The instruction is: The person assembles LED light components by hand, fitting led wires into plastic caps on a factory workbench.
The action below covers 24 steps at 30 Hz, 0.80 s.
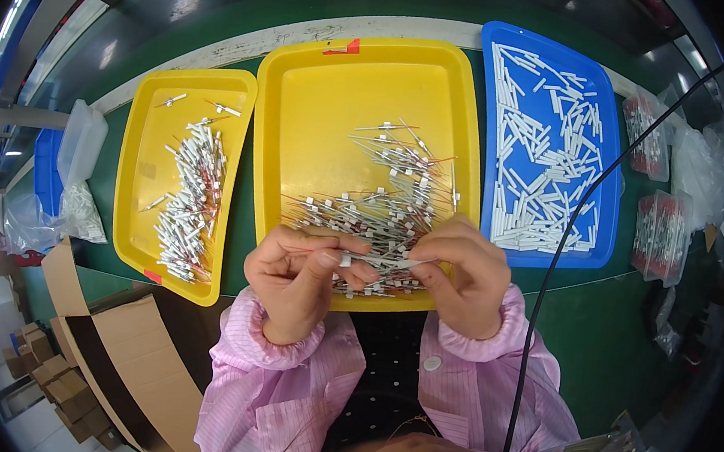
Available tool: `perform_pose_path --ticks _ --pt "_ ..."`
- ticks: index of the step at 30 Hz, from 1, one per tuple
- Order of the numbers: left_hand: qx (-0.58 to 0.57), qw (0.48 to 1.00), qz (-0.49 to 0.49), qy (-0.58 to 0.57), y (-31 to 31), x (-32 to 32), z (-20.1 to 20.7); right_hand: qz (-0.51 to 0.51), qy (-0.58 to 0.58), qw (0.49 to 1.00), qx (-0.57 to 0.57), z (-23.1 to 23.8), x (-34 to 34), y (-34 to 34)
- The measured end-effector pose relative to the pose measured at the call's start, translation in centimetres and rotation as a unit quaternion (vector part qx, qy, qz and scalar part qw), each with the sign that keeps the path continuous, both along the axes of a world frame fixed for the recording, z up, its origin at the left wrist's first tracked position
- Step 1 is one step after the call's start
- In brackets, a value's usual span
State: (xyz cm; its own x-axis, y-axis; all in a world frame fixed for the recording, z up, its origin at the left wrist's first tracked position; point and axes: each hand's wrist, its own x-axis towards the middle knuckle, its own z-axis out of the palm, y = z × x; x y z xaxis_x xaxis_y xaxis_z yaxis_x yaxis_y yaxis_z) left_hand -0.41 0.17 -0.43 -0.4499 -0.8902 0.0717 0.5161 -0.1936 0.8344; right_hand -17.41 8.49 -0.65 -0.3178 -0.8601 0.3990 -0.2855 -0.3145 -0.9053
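My left hand (293, 276) is closed in a pinch on a thin wired part with a small white block (344, 260) at its end. Opposite it, my right hand (468, 274) pinches a short white tube (408, 264) between thumb and forefinger. The two pieces are held in line, level, over the near edge of the middle yellow tray (327, 128); whether they join is too small to tell. Below and beyond my fingers lies a heap of similar wired parts (363, 213) with white blocks and thin red and pale leads.
A smaller yellow tray (151, 130) at left holds white-sleeved parts (187, 211). At right, a blue tray (613, 162) holds loose white tubes (549, 156). A black cable (584, 202) crosses in front of it. Clear boxes (661, 235) stand farther right; an open carton (148, 362) sits lower left.
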Motion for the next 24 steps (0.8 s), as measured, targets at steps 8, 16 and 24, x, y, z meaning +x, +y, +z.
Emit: perform_pose_path --ticks 8,16,24 --pt "0.087 0.987 -0.116 0.074 0.4 0.1 -0.4 -0.073 0.329 0.924 -0.181 -0.2 0.2 0.5" --pt "-0.675 0.712 -0.073 -0.178 -2.2 0.3 0.9 0.211 -0.211 0.943 0.147 -0.6 -1.0 0.2" --pt "-0.503 0.479 0.348 -0.630 -11.2 3.9 -0.7 -0.304 0.317 0.885 0.156 -2.8 -4.8 0.4"
